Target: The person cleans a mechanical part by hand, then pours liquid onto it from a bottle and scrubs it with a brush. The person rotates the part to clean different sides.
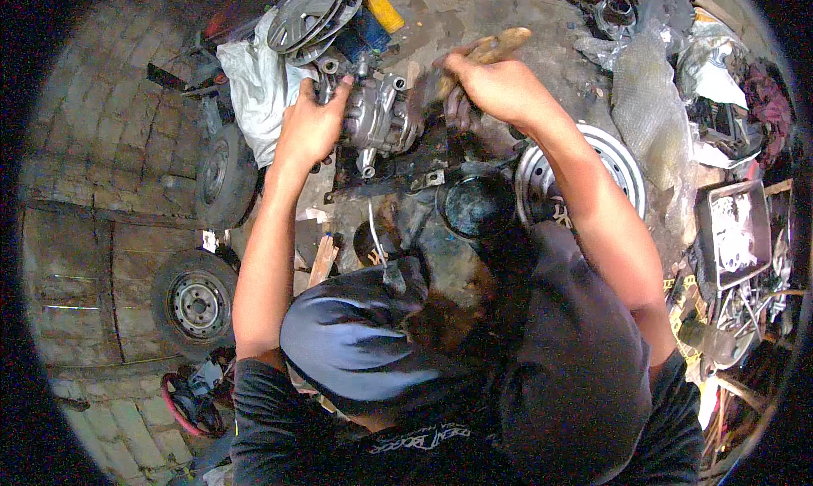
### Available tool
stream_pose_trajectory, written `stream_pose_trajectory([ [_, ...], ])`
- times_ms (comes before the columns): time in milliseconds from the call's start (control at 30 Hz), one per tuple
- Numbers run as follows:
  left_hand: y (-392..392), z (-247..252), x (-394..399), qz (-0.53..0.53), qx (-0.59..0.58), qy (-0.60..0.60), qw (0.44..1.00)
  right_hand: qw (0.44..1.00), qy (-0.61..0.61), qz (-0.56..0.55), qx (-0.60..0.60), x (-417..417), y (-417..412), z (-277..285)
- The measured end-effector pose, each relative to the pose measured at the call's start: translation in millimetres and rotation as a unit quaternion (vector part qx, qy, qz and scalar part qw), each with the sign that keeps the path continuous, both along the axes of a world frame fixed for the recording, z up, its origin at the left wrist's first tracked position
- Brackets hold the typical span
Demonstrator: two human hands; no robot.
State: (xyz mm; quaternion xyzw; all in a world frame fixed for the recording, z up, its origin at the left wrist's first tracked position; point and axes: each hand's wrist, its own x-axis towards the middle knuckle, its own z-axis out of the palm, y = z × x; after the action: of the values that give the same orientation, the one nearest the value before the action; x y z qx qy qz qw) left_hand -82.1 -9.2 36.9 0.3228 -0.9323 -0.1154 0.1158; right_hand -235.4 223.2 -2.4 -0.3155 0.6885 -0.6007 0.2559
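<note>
A grey cast-metal part (pixel 381 114), which looks like a car air-conditioning compressor with bolt lugs, rests on a dark support in front of me. My left hand (pixel 310 125) grips its left end, with thumb and fingers spread around the housing. In my right hand (pixel 492 86) is a wooden-handled brush (pixel 511 40), its handle pointing up and right. Motion blur smears the brush's working end, close to the right side of the metal part. Whether the bristles touch the metal I cannot tell.
Hubcaps (pixel 295 25) lie on a white sack (pixel 244 89) beside a yellow container (pixel 383 8). A dark round vessel (pixel 477 201) and a silver wheel rim (pixel 625 162) sit near my knees. Tyred wheels (pixel 198 305) stand left; bubble wrap (pixel 651 111) and a metal tray (pixel 703 232) lie right.
</note>
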Motion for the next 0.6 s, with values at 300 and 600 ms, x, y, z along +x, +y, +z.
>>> stream_pose_trajectory([
  [300,35,23,-12,0.042,0.015,-0.043,0.998,0.997,0.055,0.038,-0.042,29,2,-30],
  [600,25,14,-18,0.03,-0.005,-0.035,0.999,0.957,0.243,-0.017,-0.156,37,-12,-73],
])
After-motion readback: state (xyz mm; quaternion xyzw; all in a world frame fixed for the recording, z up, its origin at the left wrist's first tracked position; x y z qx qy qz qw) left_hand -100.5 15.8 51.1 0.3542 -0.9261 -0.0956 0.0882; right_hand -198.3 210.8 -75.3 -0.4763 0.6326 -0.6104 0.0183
